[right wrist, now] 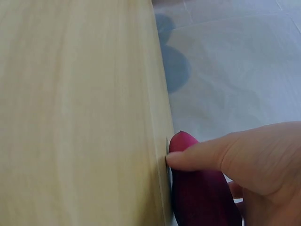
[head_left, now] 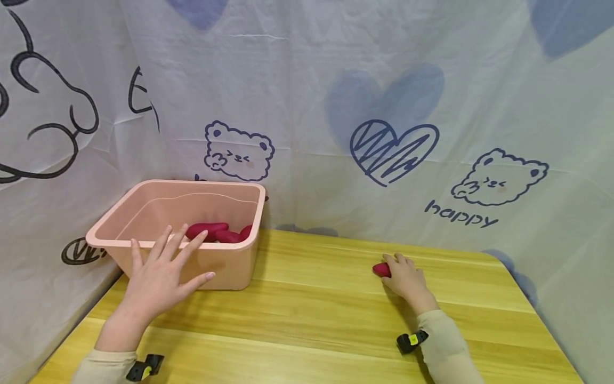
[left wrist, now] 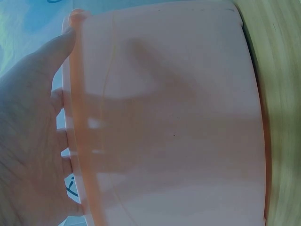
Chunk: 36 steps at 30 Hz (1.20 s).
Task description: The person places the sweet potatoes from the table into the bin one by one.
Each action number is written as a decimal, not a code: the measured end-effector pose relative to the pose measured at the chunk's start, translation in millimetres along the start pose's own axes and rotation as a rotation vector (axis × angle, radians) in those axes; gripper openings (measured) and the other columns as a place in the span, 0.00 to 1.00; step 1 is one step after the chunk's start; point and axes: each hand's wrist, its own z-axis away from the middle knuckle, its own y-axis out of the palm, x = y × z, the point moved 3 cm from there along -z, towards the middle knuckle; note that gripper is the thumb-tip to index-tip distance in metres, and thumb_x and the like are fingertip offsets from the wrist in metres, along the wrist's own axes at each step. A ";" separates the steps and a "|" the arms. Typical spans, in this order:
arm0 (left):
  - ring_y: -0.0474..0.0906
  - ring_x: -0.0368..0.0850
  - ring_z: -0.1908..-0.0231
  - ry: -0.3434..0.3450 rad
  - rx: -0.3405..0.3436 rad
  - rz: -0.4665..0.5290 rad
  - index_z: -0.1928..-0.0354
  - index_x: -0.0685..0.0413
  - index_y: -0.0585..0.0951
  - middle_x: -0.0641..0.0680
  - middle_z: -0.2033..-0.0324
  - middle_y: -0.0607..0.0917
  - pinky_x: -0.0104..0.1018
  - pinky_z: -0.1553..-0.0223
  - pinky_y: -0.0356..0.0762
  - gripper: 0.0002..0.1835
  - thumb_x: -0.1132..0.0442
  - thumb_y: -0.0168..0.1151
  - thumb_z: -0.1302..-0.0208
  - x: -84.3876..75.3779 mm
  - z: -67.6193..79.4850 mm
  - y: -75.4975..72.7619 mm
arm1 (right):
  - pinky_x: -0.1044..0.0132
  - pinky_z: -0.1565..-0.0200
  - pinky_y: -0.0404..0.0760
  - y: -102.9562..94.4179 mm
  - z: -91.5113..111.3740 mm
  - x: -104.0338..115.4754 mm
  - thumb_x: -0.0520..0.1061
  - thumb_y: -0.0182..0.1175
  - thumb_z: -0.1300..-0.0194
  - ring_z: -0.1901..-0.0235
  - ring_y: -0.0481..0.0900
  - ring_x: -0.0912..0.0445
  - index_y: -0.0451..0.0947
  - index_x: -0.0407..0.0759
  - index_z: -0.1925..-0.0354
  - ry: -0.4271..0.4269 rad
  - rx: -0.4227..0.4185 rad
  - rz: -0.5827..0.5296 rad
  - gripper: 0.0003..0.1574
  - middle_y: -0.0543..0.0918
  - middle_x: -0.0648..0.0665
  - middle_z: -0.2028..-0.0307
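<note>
My right hand [head_left: 405, 277] grips a dark red sweet potato [head_left: 381, 270] at the right of the wooden table. In the right wrist view the thumb lies along the sweet potato [right wrist: 202, 197], near its pointed tip; the other fingers are mostly hidden behind it. My left hand [head_left: 155, 282] is spread with straight fingers at the near rim of a pink plastic bin [head_left: 230, 266]. Several more sweet potatoes [head_left: 206, 230] lie inside that bin. The left wrist view has the thumb at the rim of the bin [left wrist: 188, 141], with the hand's shadow on its wall.
The wood-grain table [head_left: 307, 320] runs up to a printed white cloth [head_left: 307, 106] at the back, which also hangs at both sides. The bin stands at the table's back left, close to the cloth.
</note>
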 end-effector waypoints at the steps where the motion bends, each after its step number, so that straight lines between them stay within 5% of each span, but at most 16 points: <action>1: 0.46 0.61 0.24 -0.003 0.002 -0.001 0.25 0.28 0.55 0.58 0.25 0.57 0.73 0.35 0.15 0.45 0.29 0.58 0.43 0.0 -0.2 0.1 | 0.32 0.49 0.73 -0.1 0.0 -0.1 0.46 0.64 0.37 0.41 0.69 0.31 0.66 0.42 0.32 -0.003 -0.006 -0.001 0.37 0.68 0.28 0.36; 15: 0.45 0.62 0.24 0.008 -0.007 -0.004 0.25 0.27 0.53 0.59 0.25 0.57 0.76 0.36 0.17 0.46 0.29 0.58 0.43 0.1 -0.9 0.0 | 0.36 0.54 0.78 -5.2 2.1 3.9 0.41 0.65 0.39 0.47 0.75 0.34 0.70 0.38 0.36 -0.052 -0.094 0.022 0.33 0.76 0.29 0.44; 24: 0.44 0.62 0.24 0.017 -0.017 -0.002 0.24 0.25 0.50 0.59 0.25 0.57 0.77 0.36 0.18 0.47 0.30 0.58 0.42 0.4 -0.2 -0.1 | 0.38 0.57 0.79 -9.8 2.1 13.6 0.46 0.65 0.37 0.52 0.78 0.35 0.73 0.41 0.39 -0.107 -0.233 0.023 0.29 0.79 0.31 0.48; 36: 0.43 0.62 0.24 0.009 -0.007 0.000 0.25 0.26 0.51 0.59 0.25 0.57 0.76 0.36 0.17 0.46 0.29 0.57 0.42 0.6 -0.4 1.3 | 0.38 0.55 0.79 -16.5 7.0 34.0 0.43 0.67 0.40 0.50 0.77 0.37 0.74 0.42 0.39 -0.177 -0.329 0.055 0.31 0.79 0.33 0.48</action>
